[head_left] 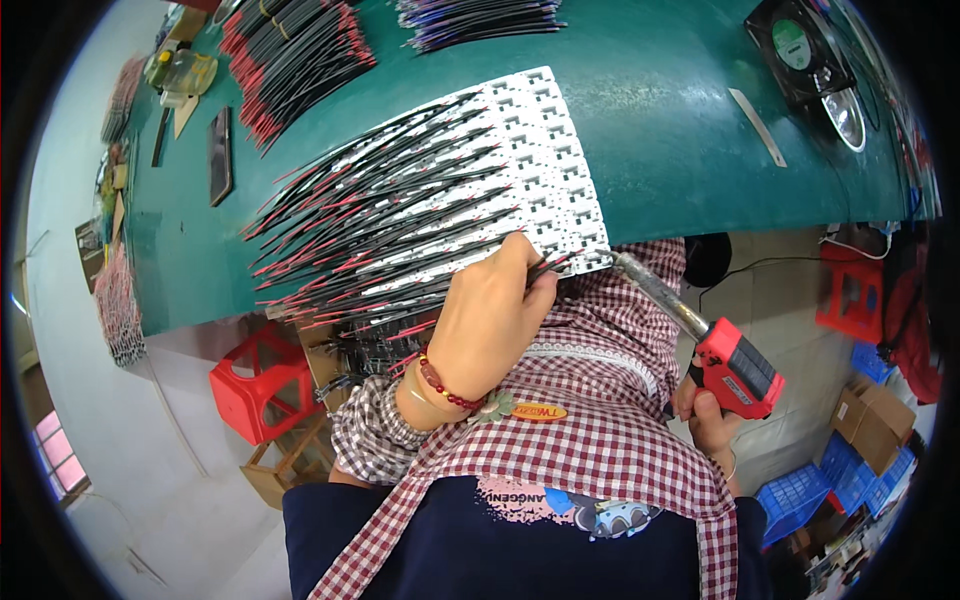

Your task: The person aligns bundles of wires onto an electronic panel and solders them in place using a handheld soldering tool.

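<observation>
Panel [575,165] of stiff white plates, flat on a smooth green desk [665,125], with small dark rectangles in regular rows across its right part. Over the panel's left part, many thin, straight black wires [400,190] with red ends, fanned out past its left edge. At the panel's near edge, left hand [485,315], thumb and forefinger pinching black wire [552,264], with a beaded dark red bracelet [440,387] at the wrist. At the panel's near right corner, metal tip of a soldering iron [662,294], slim in the barrel, chunky in the red-and-black handle; contact with the panel impossible to tell. Right of the panel and nearer, right hand [712,425], curled at the handle, fingers partly hidden. Beyond the panel, thick bundle of red-ended wires [300,65]. Left of the panel, flat dark phone [220,157]. Far right of the panel, square black fan [795,45] with a round green centre. Nearer than the panel, soft checked apron [590,435].
</observation>
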The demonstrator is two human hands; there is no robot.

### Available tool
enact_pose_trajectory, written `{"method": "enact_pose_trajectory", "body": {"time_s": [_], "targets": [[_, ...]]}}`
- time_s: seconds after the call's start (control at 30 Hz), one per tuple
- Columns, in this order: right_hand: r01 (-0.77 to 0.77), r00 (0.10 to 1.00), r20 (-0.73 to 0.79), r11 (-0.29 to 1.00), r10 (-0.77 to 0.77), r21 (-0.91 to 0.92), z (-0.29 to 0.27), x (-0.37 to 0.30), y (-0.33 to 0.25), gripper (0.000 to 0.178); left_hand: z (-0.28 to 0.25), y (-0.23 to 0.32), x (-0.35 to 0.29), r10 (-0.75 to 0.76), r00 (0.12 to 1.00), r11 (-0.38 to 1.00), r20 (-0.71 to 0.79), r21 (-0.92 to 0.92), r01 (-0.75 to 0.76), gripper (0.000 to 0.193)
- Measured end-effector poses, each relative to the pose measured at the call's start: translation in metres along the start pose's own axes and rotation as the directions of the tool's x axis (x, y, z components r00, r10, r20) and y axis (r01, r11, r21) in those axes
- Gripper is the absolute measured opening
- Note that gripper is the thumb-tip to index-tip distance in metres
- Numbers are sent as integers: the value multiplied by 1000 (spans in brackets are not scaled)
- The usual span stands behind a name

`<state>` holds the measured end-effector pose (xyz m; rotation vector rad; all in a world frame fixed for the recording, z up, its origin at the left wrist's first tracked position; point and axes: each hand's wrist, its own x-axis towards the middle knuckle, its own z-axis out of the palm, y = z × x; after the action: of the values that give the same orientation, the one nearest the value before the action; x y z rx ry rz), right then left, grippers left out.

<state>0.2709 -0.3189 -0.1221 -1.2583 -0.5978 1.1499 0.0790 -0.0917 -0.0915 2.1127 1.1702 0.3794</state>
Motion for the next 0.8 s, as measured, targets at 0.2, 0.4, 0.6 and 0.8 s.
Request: {"method": "enact_pose_trajectory", "body": {"time_s": [0.2, 0.4, 0.6, 0.8], "targets": [[-88, 996, 20, 995, 88, 35, -6, -9, 12, 27, 10, 1, 5, 17, 999, 999, -33, 40, -16, 16], [-95, 995, 36, 995, 95, 17, -5, -4, 10, 21, 11, 7, 1, -31, 999, 988, -10, 148, 32, 20], [-159, 987, 16, 986, 160, -45, -10, -8, 14, 9, 18, 7, 0, 44, 994, 983, -97, 181, -26, 20], [-145, 980, 105, 967, 170, -210, -19, -8, 18, 9, 18, 4, -2, 60, 993, 978, -102, 204, -38, 20]]}}
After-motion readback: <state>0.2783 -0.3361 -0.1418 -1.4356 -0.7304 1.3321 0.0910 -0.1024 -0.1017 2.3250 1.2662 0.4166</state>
